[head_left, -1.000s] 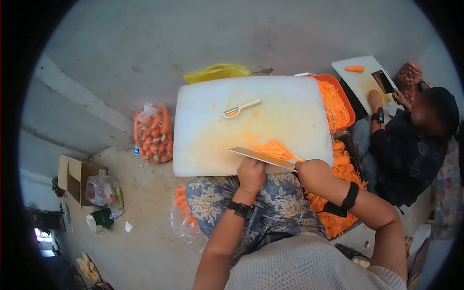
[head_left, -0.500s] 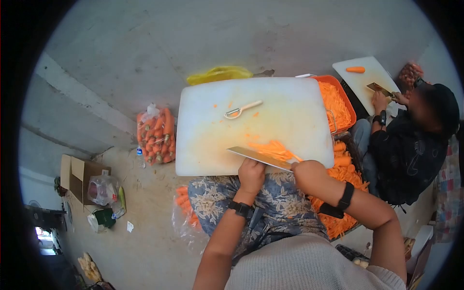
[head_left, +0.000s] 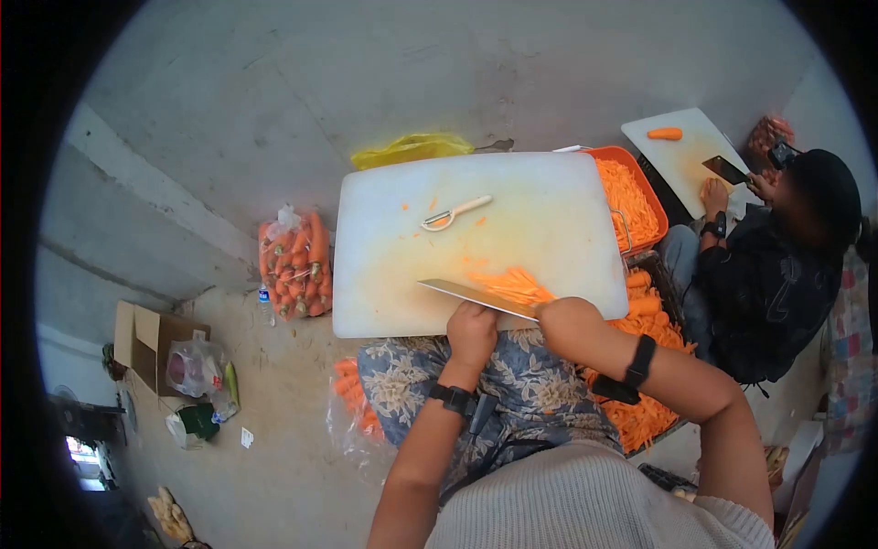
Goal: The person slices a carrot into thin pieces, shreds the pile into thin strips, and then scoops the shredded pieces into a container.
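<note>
My right hand is wrapped round the handle end of a knife, whose blade points left across the front of the white cutting board. Fingers curled, my left hand is at the board's front edge, close against the blade; what it holds, if anything, is hidden. Orange carrot strips lie just behind the blade. A peeler with a pale handle rests farther back on the board, with small orange scraps around it.
Right of the board are an orange basket of shreds and a crate of carrots and strips. A co-worker cuts at another board. A bag of carrots, yellow bag and cardboard box stand around.
My right hand and the knife have shifted slightly left, and the blade's handle end no longer overlaps the right end of the strips. The co-worker's knife has been raised and turned.
</note>
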Demonstrator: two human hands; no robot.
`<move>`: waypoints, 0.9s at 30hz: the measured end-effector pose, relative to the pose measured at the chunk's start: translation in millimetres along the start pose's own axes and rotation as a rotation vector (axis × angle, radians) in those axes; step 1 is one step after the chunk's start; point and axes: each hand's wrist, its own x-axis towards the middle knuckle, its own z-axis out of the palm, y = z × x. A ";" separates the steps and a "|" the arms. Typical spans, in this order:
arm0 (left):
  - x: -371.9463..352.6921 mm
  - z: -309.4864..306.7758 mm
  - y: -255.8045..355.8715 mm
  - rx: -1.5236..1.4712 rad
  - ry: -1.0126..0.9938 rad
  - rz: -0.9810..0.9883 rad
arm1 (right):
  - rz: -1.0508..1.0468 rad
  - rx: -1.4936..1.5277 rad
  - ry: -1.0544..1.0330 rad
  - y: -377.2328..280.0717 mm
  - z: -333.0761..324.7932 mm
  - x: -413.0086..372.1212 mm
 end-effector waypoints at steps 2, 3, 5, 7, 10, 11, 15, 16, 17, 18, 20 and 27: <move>-3.8 2.8 -0.5 0.021 -0.021 -0.019 | 0.095 -0.059 -0.163 3.3 -13.4 -17.4; -2.6 2.9 -0.5 0.008 -0.011 -0.008 | 0.101 -0.058 -0.167 6.4 -10.8 -21.7; 1.8 4.1 -1.1 -0.011 0.001 0.014 | 0.131 -0.066 -0.112 11.2 -6.4 -25.9; 2.9 4.4 -0.6 -0.021 0.021 0.021 | 0.117 -0.041 -0.034 10.1 3.4 -15.6; 0.9 1.7 -2.0 -0.022 -0.025 0.033 | 0.054 0.023 0.055 1.3 27.6 16.4; 0.6 1.7 -1.7 -0.019 -0.017 0.042 | 0.003 0.047 0.070 0.3 28.4 25.5; -1.5 0.0 -3.2 -0.021 -0.020 -0.003 | -0.052 -0.012 0.096 -6.1 17.9 25.3; 1.9 0.5 -4.2 -0.022 -0.007 0.020 | -0.013 -0.007 0.036 -2.9 6.5 14.9; 4.0 1.7 -5.4 -0.021 0.000 0.019 | 0.028 -0.003 -0.027 0.6 -3.3 4.6; 6.0 2.3 -5.1 -0.041 0.009 0.018 | 0.026 -0.009 -0.027 3.6 -10.7 -4.2; 4.3 2.5 -3.8 -0.068 0.006 0.013 | 0.125 -0.015 -0.117 6.9 -16.0 -20.7; 0.7 -3.1 -6.0 -0.006 -0.006 0.023 | 0.029 0.026 0.044 5.5 25.6 13.4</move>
